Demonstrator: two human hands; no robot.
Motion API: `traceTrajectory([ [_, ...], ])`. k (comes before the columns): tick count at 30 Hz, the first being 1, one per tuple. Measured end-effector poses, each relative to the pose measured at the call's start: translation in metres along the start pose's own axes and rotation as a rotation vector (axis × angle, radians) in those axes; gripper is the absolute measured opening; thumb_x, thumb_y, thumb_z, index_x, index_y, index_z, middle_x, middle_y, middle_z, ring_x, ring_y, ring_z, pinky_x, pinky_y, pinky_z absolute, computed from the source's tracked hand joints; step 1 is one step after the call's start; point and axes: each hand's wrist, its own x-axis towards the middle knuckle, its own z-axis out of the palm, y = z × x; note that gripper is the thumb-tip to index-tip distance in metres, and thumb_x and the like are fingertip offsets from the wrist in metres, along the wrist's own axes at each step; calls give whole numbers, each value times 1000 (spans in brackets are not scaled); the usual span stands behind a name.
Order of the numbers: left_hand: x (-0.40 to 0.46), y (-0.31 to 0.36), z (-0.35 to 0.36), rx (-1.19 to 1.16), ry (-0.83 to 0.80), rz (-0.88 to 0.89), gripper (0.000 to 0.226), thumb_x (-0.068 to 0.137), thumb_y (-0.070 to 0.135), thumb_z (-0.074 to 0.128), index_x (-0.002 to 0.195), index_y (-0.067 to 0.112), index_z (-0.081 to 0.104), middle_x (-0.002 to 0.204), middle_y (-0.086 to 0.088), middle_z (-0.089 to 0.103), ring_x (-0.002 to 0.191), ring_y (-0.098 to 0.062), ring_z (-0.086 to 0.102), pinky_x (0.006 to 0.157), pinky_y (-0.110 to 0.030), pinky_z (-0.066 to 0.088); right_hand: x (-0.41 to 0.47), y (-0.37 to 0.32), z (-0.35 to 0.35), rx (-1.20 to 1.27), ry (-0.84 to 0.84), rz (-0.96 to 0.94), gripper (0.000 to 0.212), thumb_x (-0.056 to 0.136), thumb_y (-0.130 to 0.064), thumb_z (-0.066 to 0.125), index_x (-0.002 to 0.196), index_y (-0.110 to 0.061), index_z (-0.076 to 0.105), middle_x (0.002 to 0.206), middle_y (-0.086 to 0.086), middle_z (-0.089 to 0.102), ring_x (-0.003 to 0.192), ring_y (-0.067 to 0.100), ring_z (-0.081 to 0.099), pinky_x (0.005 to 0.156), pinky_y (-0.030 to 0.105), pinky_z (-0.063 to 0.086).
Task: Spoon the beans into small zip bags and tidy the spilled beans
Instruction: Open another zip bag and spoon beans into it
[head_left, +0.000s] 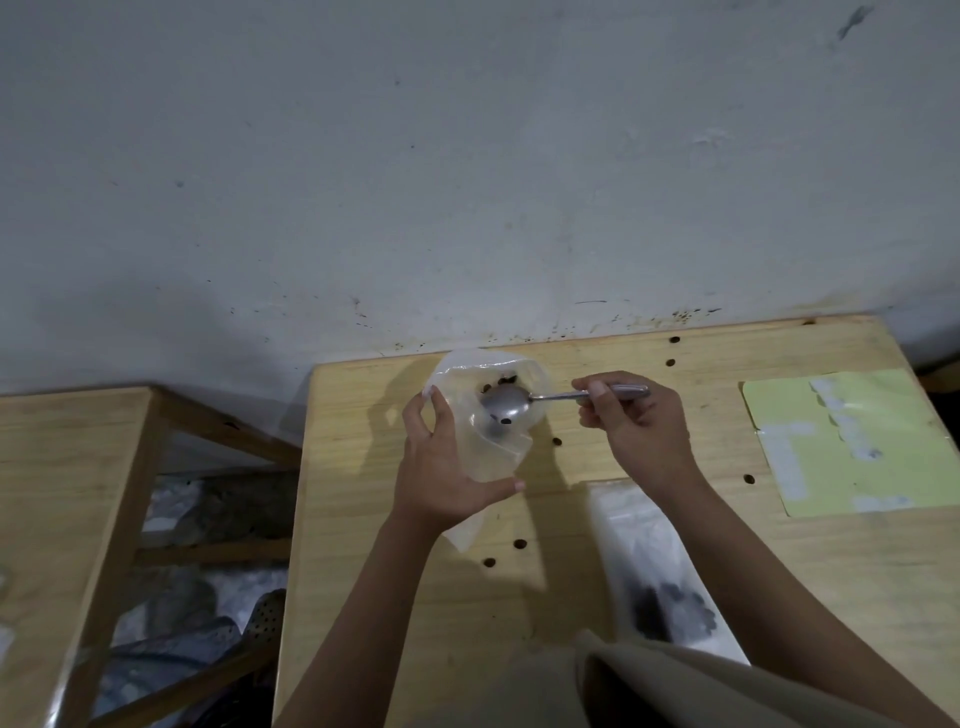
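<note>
My left hand (447, 467) grips a clear plastic bag (493, 447) from its left side and holds its mouth open above the wooden table (571, 545). My right hand (634, 421) pinches the handle of a metal spoon (506, 404), whose bowl is inside the bag's mouth. A few dark beans (506, 378) show inside the bag near the spoon. Loose dark beans (557, 442) lie scattered on the table around the bag. A second clear zip bag (654, 566) lies flat under my right forearm, with dark beans in its near end.
A pale green sheet (852, 441) with white patches lies at the table's right. A stained grey wall (467, 182) rises right behind the table. A second wooden table (62, 493) stands to the left, with clutter on the floor in the gap between them.
</note>
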Motion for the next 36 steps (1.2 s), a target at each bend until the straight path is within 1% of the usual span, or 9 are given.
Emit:
traceTrajectory([
  [7,0,5,-5,-12,21,-6,140,51,65,80,149,22,-9,144,11,-2,133,-23,32,98,-32,45,1,11,13,-208,73,-317,16,90,-14,56,91,-9,70,82,0,64,73,10,64,59,13,47],
  [11,-3,7,-4,-17,12,21,137,56,58,81,149,19,-10,144,10,-2,133,-21,31,92,-23,40,6,21,19,-304,136,-420,14,90,-6,57,94,-5,71,83,2,62,75,-3,58,61,5,42],
  [16,-8,7,-3,0,22,56,133,57,60,79,149,20,-8,142,10,0,131,-23,33,89,-24,43,17,37,25,-468,78,-570,23,92,-14,53,101,-3,70,84,7,61,70,10,56,62,18,48],
  [22,-16,18,-8,50,97,114,128,56,59,79,149,21,-2,141,13,1,120,-19,42,85,-32,53,25,53,30,-693,72,-678,22,91,-7,50,100,1,69,82,12,60,73,22,56,66,21,45],
  [27,-8,15,-6,129,98,149,125,55,60,77,149,14,9,145,4,6,106,-14,46,76,-30,55,32,64,34,-501,129,-390,23,92,-14,50,98,-3,70,87,6,62,71,10,55,64,7,43],
  [28,-8,16,-6,131,95,157,124,55,60,77,149,13,11,145,5,6,109,-17,47,77,-30,55,33,63,32,-424,174,-285,21,92,-14,52,97,-5,70,88,5,64,73,10,58,65,11,47],
  [31,-7,19,-8,123,87,154,124,55,60,78,149,14,11,145,8,5,115,-18,45,80,-29,54,40,62,31,-200,271,123,19,92,-14,54,84,-17,71,83,5,68,80,23,66,75,37,55],
  [33,-7,20,-8,114,82,153,123,56,59,78,149,14,11,145,7,5,116,-18,44,82,-29,53,45,60,31,-38,310,327,26,92,-14,54,73,-21,69,78,7,69,76,27,66,76,42,56],
  [36,-8,23,-9,100,77,157,124,56,59,79,149,14,11,146,6,5,117,-17,42,83,-26,51,47,56,29,162,329,521,27,94,-12,53,71,-14,68,82,12,67,74,24,63,74,40,57],
])
